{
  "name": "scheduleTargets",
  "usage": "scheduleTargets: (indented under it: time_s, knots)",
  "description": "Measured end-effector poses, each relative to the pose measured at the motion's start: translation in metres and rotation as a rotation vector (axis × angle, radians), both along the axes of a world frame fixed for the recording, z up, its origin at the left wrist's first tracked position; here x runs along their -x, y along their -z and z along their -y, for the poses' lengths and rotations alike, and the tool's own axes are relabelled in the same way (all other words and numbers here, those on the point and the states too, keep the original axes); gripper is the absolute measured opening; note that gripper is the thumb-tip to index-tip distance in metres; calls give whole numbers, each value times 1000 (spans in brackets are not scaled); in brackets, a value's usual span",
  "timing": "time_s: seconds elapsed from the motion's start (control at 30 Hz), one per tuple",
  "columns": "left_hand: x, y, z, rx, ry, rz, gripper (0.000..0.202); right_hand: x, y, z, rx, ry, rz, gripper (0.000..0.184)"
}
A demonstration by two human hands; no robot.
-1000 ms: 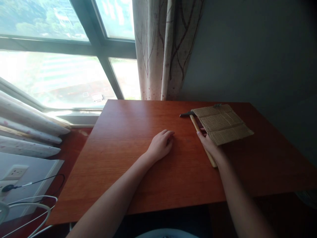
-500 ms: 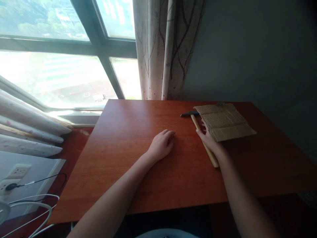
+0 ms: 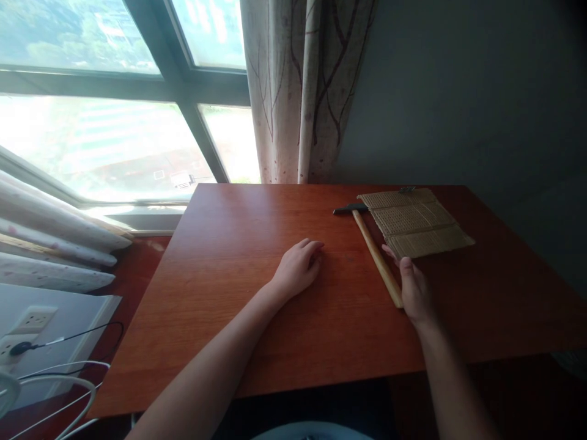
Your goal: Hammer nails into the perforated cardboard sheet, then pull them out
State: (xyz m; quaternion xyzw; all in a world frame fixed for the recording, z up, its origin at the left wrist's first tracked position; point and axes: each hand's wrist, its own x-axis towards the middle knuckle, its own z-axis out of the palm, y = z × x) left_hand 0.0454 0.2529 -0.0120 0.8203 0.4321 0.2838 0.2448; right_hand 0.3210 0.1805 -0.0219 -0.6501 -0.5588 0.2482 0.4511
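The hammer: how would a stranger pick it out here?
Start at the reddish-brown wooden table. Toward its far right lies a flat piece of cardboard; the hammer lies along the cardboard's left edge, close to the right hand. Its pale wooden handle and dark metal head set it apart.

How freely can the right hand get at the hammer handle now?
Likely yes: the right hand lies open beside the butt end of the hammer, nothing lies between them, and the cardboard does not cover the handle.
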Motion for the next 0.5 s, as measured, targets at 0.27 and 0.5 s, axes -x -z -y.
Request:
scheduleTargets:
  time_s: [0.27,0.5]
  knots:
    - [0,-1,0,2,-6,1,30,1,-3,-12,20,125,73,63]
    - [0,-2,0,5,-5,-4,30,9,-19,-12,69,64,282,62]
